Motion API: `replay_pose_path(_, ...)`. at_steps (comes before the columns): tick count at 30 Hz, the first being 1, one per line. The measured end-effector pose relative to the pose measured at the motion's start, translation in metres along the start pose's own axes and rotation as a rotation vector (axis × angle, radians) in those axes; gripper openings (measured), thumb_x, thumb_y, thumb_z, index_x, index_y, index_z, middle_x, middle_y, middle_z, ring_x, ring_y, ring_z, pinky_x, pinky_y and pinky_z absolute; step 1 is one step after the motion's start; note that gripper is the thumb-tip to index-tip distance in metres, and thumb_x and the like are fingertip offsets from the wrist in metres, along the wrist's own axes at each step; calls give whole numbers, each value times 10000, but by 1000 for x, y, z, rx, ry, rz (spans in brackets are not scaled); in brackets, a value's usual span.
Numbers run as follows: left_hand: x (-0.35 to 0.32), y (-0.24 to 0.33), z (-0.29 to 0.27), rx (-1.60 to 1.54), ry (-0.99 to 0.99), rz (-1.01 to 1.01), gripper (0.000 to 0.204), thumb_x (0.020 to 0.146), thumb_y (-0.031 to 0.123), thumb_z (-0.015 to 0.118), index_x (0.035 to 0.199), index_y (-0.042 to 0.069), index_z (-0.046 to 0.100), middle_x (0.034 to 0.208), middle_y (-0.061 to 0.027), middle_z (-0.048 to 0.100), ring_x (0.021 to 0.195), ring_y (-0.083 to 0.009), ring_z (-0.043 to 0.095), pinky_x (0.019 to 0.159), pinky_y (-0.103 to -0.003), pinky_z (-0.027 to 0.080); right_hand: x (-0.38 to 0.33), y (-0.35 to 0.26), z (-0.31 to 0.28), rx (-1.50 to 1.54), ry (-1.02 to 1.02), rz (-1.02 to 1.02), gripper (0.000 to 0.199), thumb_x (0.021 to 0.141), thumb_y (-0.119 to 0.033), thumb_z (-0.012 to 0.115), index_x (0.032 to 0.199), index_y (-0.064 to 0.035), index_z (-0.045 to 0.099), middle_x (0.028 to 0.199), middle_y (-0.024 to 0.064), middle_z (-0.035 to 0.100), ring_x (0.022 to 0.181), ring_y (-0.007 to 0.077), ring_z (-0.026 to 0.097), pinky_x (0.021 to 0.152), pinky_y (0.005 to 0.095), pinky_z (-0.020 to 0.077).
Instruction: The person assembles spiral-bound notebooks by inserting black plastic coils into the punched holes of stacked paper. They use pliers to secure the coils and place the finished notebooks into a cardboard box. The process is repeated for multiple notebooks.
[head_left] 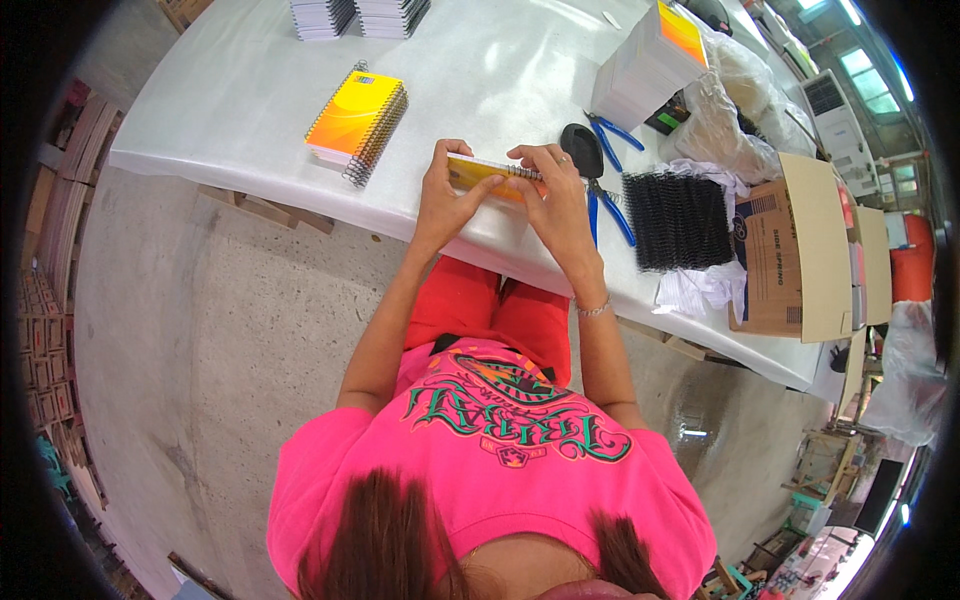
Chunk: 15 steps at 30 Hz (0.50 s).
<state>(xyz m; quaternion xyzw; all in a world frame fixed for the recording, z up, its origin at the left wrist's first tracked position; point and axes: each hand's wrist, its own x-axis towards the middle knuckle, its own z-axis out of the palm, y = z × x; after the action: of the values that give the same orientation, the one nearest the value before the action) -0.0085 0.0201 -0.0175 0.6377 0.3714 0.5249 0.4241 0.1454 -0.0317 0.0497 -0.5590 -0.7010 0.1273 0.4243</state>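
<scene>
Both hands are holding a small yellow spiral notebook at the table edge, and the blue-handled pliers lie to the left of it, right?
Not quite: in the head view, the blue-handled pliers lie to the right of the small yellow spiral notebook, which both hands, left hand and right hand, hold.

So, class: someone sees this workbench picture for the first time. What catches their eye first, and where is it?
First, the two hands at the table's near edge: the left hand and right hand both grip a yellow spiral notebook between them. Left of them lies a stack of yellow-orange spiral notebooks on the white table. To the right sit blue-handled pliers and a pile of black spiral coils.
</scene>
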Motion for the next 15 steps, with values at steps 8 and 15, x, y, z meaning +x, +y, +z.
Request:
replay_pose_path(8, 0, -2, 0, -17, 15, 19, 477, 797, 147, 815, 1091, 56, 450, 975, -70, 551, 871, -150, 593, 756, -288, 491, 5, 0, -4, 57, -60, 5, 196, 831, -4, 667, 1026, 6, 682, 928, 152, 618, 891, 306, 589, 777, 387, 487)
replay_pose_path(15, 0, -2, 1, -6, 30, 39, 475, 794, 140, 814, 1084, 44, 451, 940, -96, 571, 823, -166, 613, 713, -305, 502, 6, 4, -8, 116, -100, 30, 183, 863, -38, 672, 1041, 2, 694, 947, 152, 635, 897, 297, 600, 776, 375, 492)
